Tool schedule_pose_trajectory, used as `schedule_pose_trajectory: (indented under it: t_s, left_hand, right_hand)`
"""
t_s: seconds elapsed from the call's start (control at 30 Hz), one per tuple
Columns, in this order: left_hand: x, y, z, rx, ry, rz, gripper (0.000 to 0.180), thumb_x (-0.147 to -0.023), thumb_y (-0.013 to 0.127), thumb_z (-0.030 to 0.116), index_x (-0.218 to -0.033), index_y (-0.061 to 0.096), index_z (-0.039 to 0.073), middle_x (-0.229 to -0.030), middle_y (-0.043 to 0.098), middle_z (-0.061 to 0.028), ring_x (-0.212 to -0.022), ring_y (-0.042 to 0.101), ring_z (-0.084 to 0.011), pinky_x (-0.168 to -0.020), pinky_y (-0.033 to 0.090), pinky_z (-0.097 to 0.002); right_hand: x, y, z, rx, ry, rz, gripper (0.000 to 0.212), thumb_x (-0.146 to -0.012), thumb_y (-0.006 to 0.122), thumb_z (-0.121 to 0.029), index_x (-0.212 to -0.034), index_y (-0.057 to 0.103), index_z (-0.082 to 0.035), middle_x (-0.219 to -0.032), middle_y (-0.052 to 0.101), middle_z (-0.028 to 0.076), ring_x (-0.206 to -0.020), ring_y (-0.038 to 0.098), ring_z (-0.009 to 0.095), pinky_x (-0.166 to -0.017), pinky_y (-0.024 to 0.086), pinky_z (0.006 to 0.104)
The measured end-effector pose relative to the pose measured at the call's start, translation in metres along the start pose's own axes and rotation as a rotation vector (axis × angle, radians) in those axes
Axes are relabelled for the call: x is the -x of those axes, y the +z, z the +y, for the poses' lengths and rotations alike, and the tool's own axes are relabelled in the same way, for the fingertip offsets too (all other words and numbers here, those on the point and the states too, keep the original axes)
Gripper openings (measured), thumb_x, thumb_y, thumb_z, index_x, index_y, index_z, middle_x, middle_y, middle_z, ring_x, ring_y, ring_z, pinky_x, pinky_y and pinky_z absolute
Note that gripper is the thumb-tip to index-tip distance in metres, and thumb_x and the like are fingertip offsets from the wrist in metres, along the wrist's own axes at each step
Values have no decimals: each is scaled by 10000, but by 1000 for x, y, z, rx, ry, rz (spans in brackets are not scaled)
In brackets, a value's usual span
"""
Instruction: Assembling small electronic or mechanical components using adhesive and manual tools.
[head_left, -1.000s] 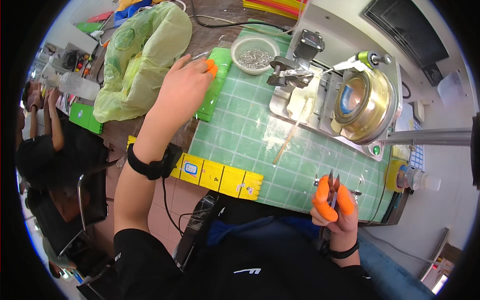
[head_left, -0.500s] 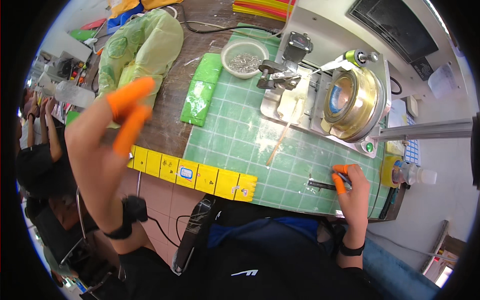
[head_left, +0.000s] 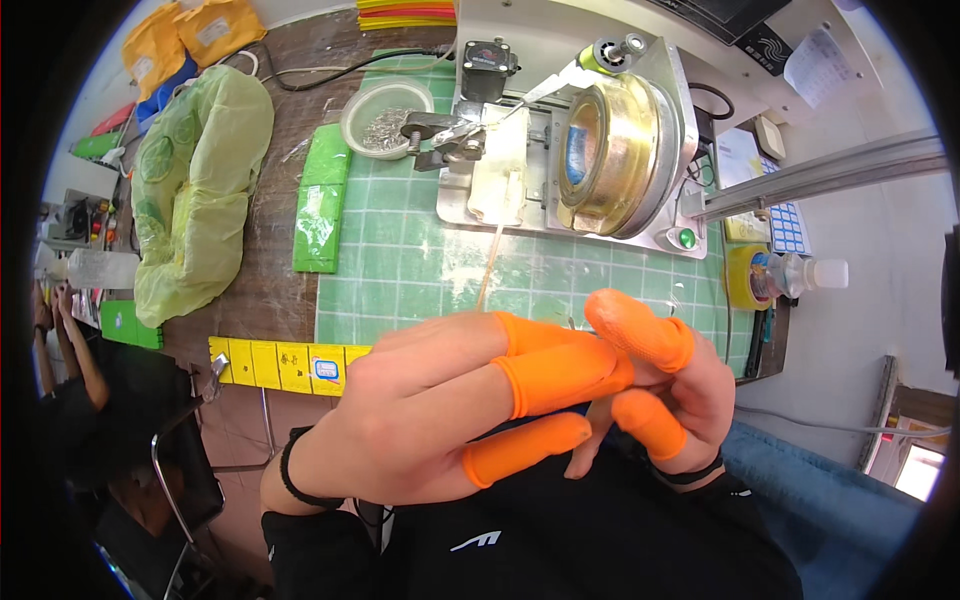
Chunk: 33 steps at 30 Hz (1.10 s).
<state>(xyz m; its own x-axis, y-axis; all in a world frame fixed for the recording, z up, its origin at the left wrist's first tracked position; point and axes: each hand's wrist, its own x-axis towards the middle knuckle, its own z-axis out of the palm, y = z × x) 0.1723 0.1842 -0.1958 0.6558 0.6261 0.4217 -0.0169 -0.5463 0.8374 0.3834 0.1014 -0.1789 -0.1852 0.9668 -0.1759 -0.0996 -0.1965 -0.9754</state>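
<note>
The left hand (head_left: 420, 410) and the right hand (head_left: 655, 390) meet in the lower middle of the frame, raised close under the camera. The left hand's orange rubber finger cots (head_left: 555, 375) lie across the right hand's capped fingertips and touch them. Whether either grip encloses anything I cannot tell; no object shows between the fingers. The left wrist bends inward, carrying a black band; the right wrist, also banded, comes up from the lower right.

Beyond the hands, the green gridded cutting mat (head_left: 420, 260) lies flat on the brown counter (head_left: 275, 240), and its middle squares are open. A strip of yellow label tags (head_left: 280, 365) runs along the counter's near edge. At upper centre stands a metal machine with a brass-coloured drum (head_left: 610, 150), with a small bowl of metal bits (head_left: 385, 118) left of it. A green plastic bag (head_left: 195, 190) bulges at upper left.
</note>
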Motion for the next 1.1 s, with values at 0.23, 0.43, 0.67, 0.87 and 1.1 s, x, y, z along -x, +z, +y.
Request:
schedule_pose_trajectory:
  t_s: [0.23,0.43,0.67,0.87,1.1]
  left_hand:
    - [1,7,-4,48,-18,100,304,-727,854,34,-1011,746,22,-950,724,-131,-775,710,-228,-668,561,-304]
    - [-2,15,-12,125,3,100,305,-706,865,54,-988,753,29,-929,733,-123,-780,710,-223,-664,555,-302]
    - [-3,10,-19,98,-16,88,328,-690,897,77,-978,746,32,-916,738,-109,-768,705,-213,-662,537,-290]
    - [-1,4,-14,124,-70,120,332,-682,905,58,-958,724,22,-914,740,-108,-763,700,-197,-671,533,-287]
    - [23,-19,-17,147,-134,275,273,-919,669,67,-1153,641,-71,-907,732,-243,-764,736,-280,-691,593,-343]
  right_hand:
    - [-9,-7,6,312,-221,-287,705,-942,707,-119,-1510,327,52,-1076,701,218,-749,757,286,-651,611,320]
    - [-10,-7,9,367,-209,-390,755,-892,775,-113,-1500,354,40,-946,740,155,-797,763,241,-700,607,330]
    - [-5,-7,17,244,-189,-260,712,-919,729,-84,-1509,347,26,-1049,728,195,-827,763,243,-722,599,315]
    - [-15,-4,6,416,-209,-294,640,-919,720,-88,-1473,422,30,-1104,715,226,-820,761,288,-765,588,330]
    - [-29,0,25,403,-493,132,538,-790,838,-81,-1282,626,-28,-1078,753,92,-736,722,176,-687,571,289]
